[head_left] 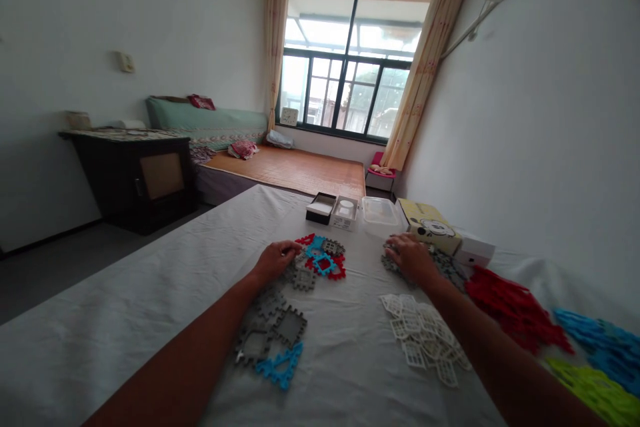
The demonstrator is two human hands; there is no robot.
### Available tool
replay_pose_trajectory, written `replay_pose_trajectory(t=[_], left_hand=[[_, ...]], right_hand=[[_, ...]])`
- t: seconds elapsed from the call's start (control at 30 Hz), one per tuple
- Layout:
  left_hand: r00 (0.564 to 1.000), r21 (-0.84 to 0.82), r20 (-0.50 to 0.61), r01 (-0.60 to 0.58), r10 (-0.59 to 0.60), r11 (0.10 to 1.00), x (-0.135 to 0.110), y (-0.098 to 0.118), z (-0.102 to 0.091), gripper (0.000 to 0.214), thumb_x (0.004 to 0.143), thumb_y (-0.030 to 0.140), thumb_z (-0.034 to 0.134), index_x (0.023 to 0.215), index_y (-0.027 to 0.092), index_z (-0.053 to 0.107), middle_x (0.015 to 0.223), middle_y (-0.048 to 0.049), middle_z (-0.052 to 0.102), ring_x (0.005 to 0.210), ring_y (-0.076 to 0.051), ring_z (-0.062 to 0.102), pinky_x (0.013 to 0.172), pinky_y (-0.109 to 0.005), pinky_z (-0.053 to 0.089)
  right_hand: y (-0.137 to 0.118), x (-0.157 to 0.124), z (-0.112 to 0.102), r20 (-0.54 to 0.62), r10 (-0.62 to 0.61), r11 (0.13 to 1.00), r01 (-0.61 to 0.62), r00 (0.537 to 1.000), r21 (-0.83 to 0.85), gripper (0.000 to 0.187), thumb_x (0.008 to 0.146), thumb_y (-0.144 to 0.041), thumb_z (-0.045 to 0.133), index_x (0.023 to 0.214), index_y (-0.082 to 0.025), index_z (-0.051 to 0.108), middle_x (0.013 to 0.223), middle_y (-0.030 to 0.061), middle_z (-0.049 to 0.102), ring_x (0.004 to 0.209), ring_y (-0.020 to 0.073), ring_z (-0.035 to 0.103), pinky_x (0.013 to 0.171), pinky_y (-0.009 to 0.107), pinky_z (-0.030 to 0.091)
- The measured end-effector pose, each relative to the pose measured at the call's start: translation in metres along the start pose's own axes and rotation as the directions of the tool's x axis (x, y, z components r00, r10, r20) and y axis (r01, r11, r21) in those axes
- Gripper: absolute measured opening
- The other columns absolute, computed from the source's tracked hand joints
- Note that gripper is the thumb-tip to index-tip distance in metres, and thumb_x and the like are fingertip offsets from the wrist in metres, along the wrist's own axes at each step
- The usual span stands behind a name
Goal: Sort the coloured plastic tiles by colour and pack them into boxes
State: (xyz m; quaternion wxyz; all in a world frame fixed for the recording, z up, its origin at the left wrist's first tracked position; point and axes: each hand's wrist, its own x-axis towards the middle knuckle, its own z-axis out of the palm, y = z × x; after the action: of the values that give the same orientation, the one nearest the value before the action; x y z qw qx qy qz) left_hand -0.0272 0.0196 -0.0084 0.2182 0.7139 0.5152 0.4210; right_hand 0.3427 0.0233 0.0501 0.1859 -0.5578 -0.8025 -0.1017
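Note:
My left hand (277, 260) is at the left edge of a cluster of interlocking plastic pieces, its fingers bent together; what they hold, if anything, is hidden. Beside it are red and blue pieces (325, 263) and a grey toothed piece (303, 278). Nearer to me, by my left forearm, lie grey square frames (290, 325) and a blue triangular piece (283, 365). My right hand (413, 259) reaches over a pile of grey pieces (395, 270), fingers apart and curved down onto it. A heap of white lattice pieces (423, 330) lies below that hand.
Red pieces (515, 307), blue pieces (600, 340) and yellow-green pieces (595, 390) are heaped at the right. Along the far edge of the cloth-covered table (165, 293) stand a black box (321, 208), a clear plastic container (380, 211) and a yellow box (427, 223).

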Motion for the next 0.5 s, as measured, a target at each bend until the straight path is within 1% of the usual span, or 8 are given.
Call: replay_pose_trajectory(t=[0.07,0.1,0.17,0.23,0.27,0.33,0.4,0.5], left_hand=[[0.999,-0.028,0.031,-0.024,0.025,0.999,-0.002,0.003,0.001,0.030,0.078,0.028,0.050,0.094,0.018,0.072,0.088,-0.0031,0.075,0.083,-0.019,0.068,0.077,-0.026,0.051],[0.997,-0.050,0.068,-0.044,0.047,0.998,-0.004,0.007,0.001,0.029,0.078,0.028,0.051,0.095,0.017,0.072,0.090,-0.0034,0.075,0.085,-0.019,0.068,0.078,-0.026,0.051],[0.980,-0.117,0.170,-0.080,0.099,0.990,-0.008,0.015,0.002,0.029,0.078,0.029,0.053,0.096,0.017,0.072,0.094,-0.0039,0.074,0.089,-0.019,0.067,0.081,-0.026,0.050],[0.954,-0.193,0.264,-0.092,0.142,0.977,-0.012,0.024,0.002,0.028,0.079,0.029,0.054,0.098,0.017,0.072,0.096,-0.0041,0.074,0.091,-0.019,0.067,0.082,-0.026,0.050],[0.947,-0.225,0.286,-0.084,0.149,0.971,-0.013,0.027,0.002,0.028,0.079,0.029,0.054,0.097,0.017,0.072,0.095,-0.0043,0.074,0.090,-0.019,0.067,0.082,-0.026,0.050],[0.954,-0.260,0.270,-0.054,0.127,0.964,-0.014,0.028,0.002,0.028,0.079,0.028,0.054,0.097,0.015,0.072,0.090,-0.0048,0.074,0.085,-0.018,0.068,0.078,-0.026,0.052],[0.976,-0.268,0.205,-0.013,0.070,0.963,-0.012,0.024,0.003,0.029,0.079,0.027,0.054,0.097,0.014,0.071,0.085,-0.0052,0.074,0.079,-0.018,0.068,0.071,-0.025,0.052],[0.992,-0.283,0.124,0.029,0.006,0.959,-0.007,0.013,0.004,0.030,0.079,0.026,0.052,0.099,0.014,0.070,0.087,-0.0057,0.074,0.076,-0.017,0.068,0.063,-0.024,0.052]], right_hand=[[-0.041,0.003,0.007,0.064,-0.160,0.976,0.148,0.985,0.156,0.027,0.087,-0.031,0.051,0.108,-0.019,0.064,0.116,0.0092,0.064,0.111,0.0235,0.052,0.094,0.039,0.041],[-0.060,0.004,0.010,0.090,-0.224,0.952,0.198,0.970,0.234,0.029,0.088,-0.032,0.052,0.111,-0.019,0.062,0.117,0.0088,0.063,0.111,0.0231,0.051,0.095,0.038,0.040],[-0.093,0.005,0.015,0.117,-0.300,0.909,0.247,0.947,0.335,0.035,0.086,-0.034,0.056,0.117,-0.021,0.059,0.120,0.0080,0.062,0.111,0.0229,0.051,0.095,0.037,0.040],[-0.114,0.003,0.019,0.140,-0.344,0.888,0.273,0.928,0.371,0.038,0.081,-0.032,0.062,0.118,-0.023,0.059,0.118,0.0055,0.064,0.107,0.0218,0.053,0.093,0.035,0.040],[-0.120,0.001,0.020,0.151,-0.364,0.881,0.286,0.919,0.378,0.037,0.079,-0.029,0.064,0.115,-0.024,0.061,0.114,0.0040,0.065,0.105,0.0210,0.054,0.093,0.034,0.041],[-0.127,-0.007,0.020,0.167,-0.386,0.871,0.299,0.907,0.389,0.030,0.077,-0.022,0.063,0.108,-0.024,0.064,0.108,0.0027,0.067,0.100,0.0197,0.056,0.091,0.033,0.041],[-0.131,-0.018,0.017,0.170,-0.378,0.866,0.283,0.910,0.411,0.026,0.079,-0.017,0.059,0.103,-0.024,0.066,0.103,0.0029,0.068,0.098,0.0193,0.056,0.089,0.032,0.042],[-0.136,-0.034,0.011,0.143,-0.364,0.840,0.257,0.921,0.478,0.023,0.084,-0.020,0.054,0.102,-0.025,0.066,0.100,0.0032,0.069,0.099,0.0192,0.057,0.089,0.033,0.043]])
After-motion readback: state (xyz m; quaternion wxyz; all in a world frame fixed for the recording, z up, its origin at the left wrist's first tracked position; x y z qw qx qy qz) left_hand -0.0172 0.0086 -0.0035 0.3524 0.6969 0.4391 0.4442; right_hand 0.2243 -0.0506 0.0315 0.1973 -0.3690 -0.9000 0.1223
